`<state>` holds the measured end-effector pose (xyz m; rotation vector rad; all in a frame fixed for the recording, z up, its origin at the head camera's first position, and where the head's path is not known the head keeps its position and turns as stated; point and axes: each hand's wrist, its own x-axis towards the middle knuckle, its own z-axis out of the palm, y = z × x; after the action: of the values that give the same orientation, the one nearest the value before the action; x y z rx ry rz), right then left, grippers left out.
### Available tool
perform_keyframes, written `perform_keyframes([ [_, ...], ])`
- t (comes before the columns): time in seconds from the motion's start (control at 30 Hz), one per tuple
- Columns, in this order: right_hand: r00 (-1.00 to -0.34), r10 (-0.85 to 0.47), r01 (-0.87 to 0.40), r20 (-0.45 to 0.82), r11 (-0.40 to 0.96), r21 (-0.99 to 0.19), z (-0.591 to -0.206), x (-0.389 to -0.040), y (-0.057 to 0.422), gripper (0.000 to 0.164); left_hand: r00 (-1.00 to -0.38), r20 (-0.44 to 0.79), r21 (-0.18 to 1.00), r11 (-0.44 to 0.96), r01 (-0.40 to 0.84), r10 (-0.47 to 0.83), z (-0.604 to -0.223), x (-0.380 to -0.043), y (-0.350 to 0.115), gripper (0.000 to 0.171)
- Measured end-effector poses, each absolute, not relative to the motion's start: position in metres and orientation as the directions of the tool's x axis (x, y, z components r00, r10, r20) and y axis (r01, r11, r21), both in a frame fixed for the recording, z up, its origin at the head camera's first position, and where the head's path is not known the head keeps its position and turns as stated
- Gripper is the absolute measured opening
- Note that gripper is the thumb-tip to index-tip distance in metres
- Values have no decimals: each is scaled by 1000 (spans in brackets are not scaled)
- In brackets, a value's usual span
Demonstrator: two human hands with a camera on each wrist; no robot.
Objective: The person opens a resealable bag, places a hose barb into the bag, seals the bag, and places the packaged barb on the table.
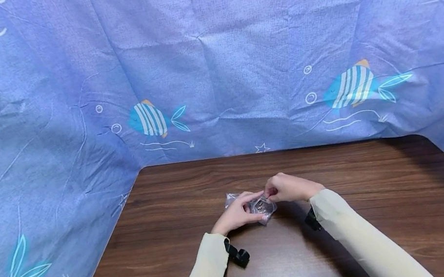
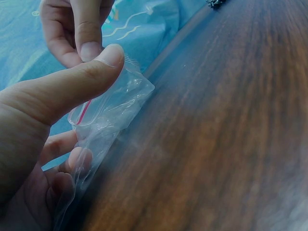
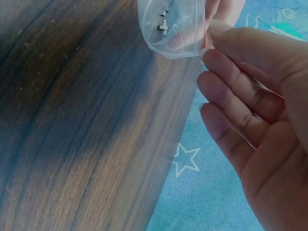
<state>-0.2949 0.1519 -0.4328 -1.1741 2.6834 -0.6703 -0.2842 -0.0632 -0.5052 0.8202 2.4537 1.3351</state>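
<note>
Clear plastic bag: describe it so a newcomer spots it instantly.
At the brown wooden table, follow the pale sleeves to the left hand and right hand. The clear plastic bag is between them. Its giveaway: see-through film with small metal parts showing inside.

- The left hand [image 2: 33, 120] holds a clear bag [image 2: 113, 118] with a red stripe [image 2: 83, 112].
- The right hand [image 2: 79, 29] is close by.
- Brown table [image 2: 207, 134], blue cloth [image 2: 19, 57].

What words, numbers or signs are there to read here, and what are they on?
None that I can read.
Clear plastic zip bag: a red stripe, no writing visible.
Small shiny metal parts: too small to tell.
Blue cloth: printed sea pictures only, no lettering visible.
Black wrist devices: too small to tell.
</note>
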Motion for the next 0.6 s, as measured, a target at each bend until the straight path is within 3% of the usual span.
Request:
perform_keyframes([
  [0.6, -688, -723, -666, 66, 593, -453, -432, -294, 155, 4, -814, 70, 820, 431, 376, 577, -505, -284, -64, 65],
])
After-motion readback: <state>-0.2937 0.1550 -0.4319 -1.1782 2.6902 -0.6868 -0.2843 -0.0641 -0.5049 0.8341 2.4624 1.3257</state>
